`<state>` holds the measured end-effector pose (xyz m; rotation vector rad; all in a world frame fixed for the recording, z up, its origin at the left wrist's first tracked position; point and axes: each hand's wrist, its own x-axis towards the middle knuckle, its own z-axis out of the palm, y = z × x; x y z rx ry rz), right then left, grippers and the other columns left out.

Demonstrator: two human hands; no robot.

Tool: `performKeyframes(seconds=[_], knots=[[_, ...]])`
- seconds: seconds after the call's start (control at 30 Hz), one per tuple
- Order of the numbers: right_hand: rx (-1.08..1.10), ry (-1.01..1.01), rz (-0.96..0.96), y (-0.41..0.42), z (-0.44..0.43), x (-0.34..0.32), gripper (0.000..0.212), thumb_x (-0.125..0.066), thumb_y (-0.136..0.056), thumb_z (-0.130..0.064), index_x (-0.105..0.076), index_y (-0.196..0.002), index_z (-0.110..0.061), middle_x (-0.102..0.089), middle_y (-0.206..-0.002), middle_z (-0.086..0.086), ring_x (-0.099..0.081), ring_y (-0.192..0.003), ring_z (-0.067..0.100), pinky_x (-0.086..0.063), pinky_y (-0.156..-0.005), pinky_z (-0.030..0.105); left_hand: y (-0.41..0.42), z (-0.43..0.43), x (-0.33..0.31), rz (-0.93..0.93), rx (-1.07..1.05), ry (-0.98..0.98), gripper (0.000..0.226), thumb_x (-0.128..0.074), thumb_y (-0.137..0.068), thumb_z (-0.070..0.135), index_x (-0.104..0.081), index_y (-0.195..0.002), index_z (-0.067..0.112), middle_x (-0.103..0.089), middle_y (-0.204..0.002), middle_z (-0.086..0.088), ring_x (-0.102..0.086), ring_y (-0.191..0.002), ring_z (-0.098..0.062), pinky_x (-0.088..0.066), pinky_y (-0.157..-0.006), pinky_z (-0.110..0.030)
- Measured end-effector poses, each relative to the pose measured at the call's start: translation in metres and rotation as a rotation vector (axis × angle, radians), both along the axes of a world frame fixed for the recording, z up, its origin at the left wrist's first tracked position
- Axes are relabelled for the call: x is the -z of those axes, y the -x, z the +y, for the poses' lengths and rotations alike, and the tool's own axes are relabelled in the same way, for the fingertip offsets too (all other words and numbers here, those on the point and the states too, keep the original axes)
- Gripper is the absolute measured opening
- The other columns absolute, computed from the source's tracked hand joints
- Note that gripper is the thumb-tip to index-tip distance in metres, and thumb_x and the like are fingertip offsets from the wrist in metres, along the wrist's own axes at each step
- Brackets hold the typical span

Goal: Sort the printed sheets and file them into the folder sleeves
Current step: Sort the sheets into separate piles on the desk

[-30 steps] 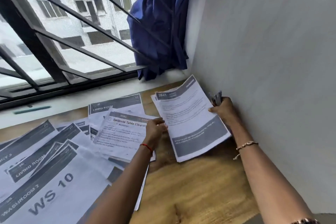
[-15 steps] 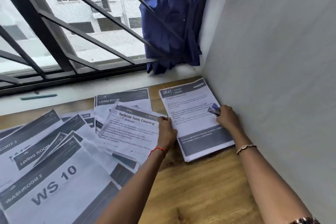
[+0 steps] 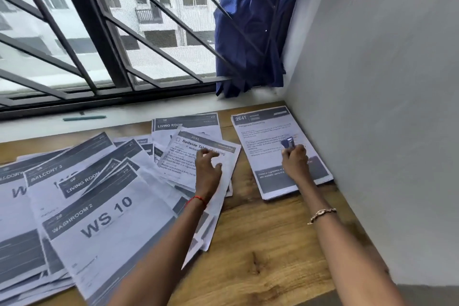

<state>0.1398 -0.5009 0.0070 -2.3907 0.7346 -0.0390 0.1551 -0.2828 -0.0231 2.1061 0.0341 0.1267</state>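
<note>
A small stack headed "2641 Kitchen" (image 3: 263, 131) lies flat by the wall on the wooden table (image 3: 260, 243). My right hand (image 3: 294, 160) rests on it, closed around a small blue object (image 3: 288, 143) that may be a stapler. My left hand (image 3: 207, 166) hovers with fingers spread over the "Bedside Table Cleaning" sheet (image 3: 188, 156), holding nothing. Left of it, several printed sheets overlap loosely: "Living Room" (image 3: 185, 122), "Balcony 3" (image 3: 47, 171), and "Washroom 2 WS 10" (image 3: 106, 218) on top in front. No folder is in view.
A grey wall (image 3: 385, 107) bounds the table on the right. Behind it runs a white window sill with a green pen (image 3: 84, 118), a barred window, and a bunched blue curtain (image 3: 248, 40) in the corner.
The "2641" stack was held up in both hands and now lies flat by the wall. My left hand let go of it and moved over the bedside sheet.
</note>
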Motion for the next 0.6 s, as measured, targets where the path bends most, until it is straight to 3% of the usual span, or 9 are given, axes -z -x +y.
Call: performKeyframes(seconds=[0.17, 0.27, 0.4, 0.6], knots=[[0.072, 0.022, 0.040, 0.048, 0.007, 0.020, 0.048, -0.046, -0.095, -0.015, -0.031, -0.132, 0.012, -0.035, -0.137, 0.030, -0.034, -0.127, 0.041, -0.026, -0.103, 0.041, 0.024, 0.028, 0.004, 0.018, -0.029, -0.048, 0.024, -0.060, -0.076, -0.009, -0.067, -0.097, -0.002, -0.054, -0.110, -0.020, -0.051, -0.107, -0.032, -0.037, -0.093, -0.030], [0.165, 0.081, 0.021, 0.078, 0.014, 0.029, 0.038, -0.047, -0.094, -0.009, -0.037, -0.127, 0.009, -0.036, -0.134, 0.027, -0.037, -0.123, 0.041, -0.032, -0.097, 0.044, 0.039, 0.044, 0.008, -0.013, 0.001, -0.064, 0.023, -0.060, -0.075, -0.011, -0.068, -0.095, -0.002, -0.056, -0.107, -0.020, -0.053, -0.105, -0.033, -0.039, -0.094, -0.033], [0.307, 0.111, -0.065, 0.113, 0.021, 0.037, 0.032, -0.057, -0.089, -0.004, -0.049, -0.116, 0.011, -0.042, -0.128, 0.030, -0.038, -0.118, 0.043, -0.034, -0.091, 0.045, 0.056, 0.066, 0.008, -0.051, 0.029, -0.056, 0.026, -0.059, -0.072, -0.015, -0.069, -0.093, -0.003, -0.058, -0.105, -0.019, -0.054, -0.102, -0.029, -0.033, -0.088, -0.014], [0.340, 0.120, -0.074, 0.140, 0.025, 0.053, 0.029, -0.068, -0.081, -0.006, -0.064, -0.108, 0.005, -0.055, -0.110, 0.030, -0.042, -0.106, 0.039, -0.026, -0.086, 0.037, 0.073, 0.092, 0.008, -0.054, 0.065, -0.062, 0.029, -0.053, -0.074, -0.016, -0.067, -0.095, -0.002, -0.055, -0.108, -0.018, -0.050, -0.107, -0.031, -0.029, -0.088, -0.012]])
